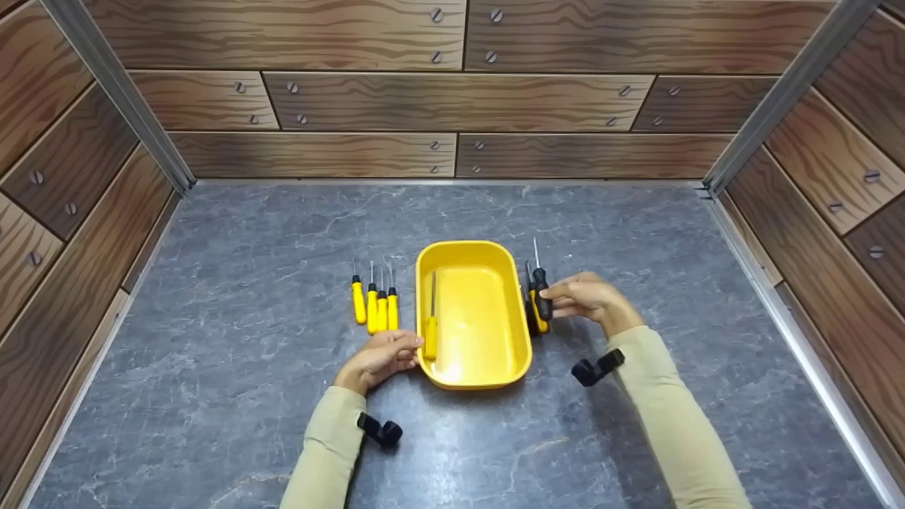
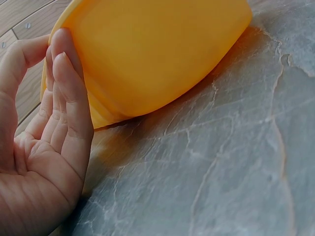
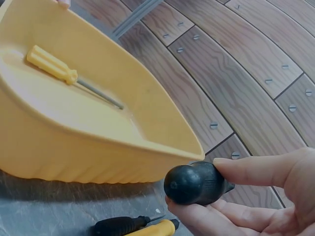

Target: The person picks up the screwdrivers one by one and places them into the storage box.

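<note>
The yellow tray (image 1: 488, 318) is shared by all views, looked down on from above and behind the fingers (image 2: 73, 101) in the forward-facing head view, and seen partly, up close, past the fingers in both wrist views.

Bright yellow is glowing all over the tray (image 1: 488, 318), and the screwdriver inside it (image 1: 431, 339) is showing a yellow handle and a grey shaft! Left of the tray, four screwdrivers (image 1: 372, 311) are flashing yellow with black collars. Right of the tray, the held screwdriver (image 1: 542, 304) is sporting a black handle; near it, a black-handled one (image 3: 118, 226) and a yellow-handled one (image 3: 152, 230) are showing. Beneath the tray, the tabletop (image 1: 212, 353) is running grey with pale veins; beyond it, planks (image 1: 459, 102) are wearing streaky brown woodgrain.
</note>
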The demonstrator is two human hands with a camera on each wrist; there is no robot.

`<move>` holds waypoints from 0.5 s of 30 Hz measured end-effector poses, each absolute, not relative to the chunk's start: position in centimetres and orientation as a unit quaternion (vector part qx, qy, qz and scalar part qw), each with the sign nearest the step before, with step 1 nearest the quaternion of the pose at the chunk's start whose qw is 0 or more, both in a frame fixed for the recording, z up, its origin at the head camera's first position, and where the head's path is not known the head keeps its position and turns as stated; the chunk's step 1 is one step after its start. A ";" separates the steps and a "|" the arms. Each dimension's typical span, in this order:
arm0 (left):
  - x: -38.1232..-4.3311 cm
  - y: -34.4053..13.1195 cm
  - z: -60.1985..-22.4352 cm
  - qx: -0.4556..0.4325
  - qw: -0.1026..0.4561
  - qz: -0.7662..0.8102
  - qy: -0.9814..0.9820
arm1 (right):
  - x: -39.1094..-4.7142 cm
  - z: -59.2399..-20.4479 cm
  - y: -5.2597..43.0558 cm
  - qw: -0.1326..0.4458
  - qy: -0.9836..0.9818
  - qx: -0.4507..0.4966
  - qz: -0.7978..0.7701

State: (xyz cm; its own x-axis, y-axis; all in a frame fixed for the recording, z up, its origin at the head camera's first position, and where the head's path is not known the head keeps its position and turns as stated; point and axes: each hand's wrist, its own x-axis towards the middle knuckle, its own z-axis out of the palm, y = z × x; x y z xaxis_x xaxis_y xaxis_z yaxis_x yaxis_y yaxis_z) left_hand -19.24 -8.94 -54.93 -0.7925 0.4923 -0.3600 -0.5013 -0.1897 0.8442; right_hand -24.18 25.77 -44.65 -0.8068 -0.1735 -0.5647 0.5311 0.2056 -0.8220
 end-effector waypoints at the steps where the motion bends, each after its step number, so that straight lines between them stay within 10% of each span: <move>1: -19.2 -9.0 -54.9 -0.002 0.322 0.772 0.548 | -24.2 -44.6 25.8 0.286 0.722 0.122 -0.618; 15: -19.4 -9.0 -55.0 -0.002 0.326 0.767 0.552 | -24.2 -43.7 24.7 0.295 0.733 0.107 -0.603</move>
State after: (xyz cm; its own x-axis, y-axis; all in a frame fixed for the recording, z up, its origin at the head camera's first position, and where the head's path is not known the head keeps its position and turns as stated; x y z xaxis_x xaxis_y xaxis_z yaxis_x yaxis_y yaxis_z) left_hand -19.35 -8.98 -54.97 -0.7878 0.4972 -0.3635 -0.5025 -0.1776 0.8461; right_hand -24.18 24.66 -43.69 -0.8035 -0.1982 -0.5613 0.5125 0.2492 -0.8217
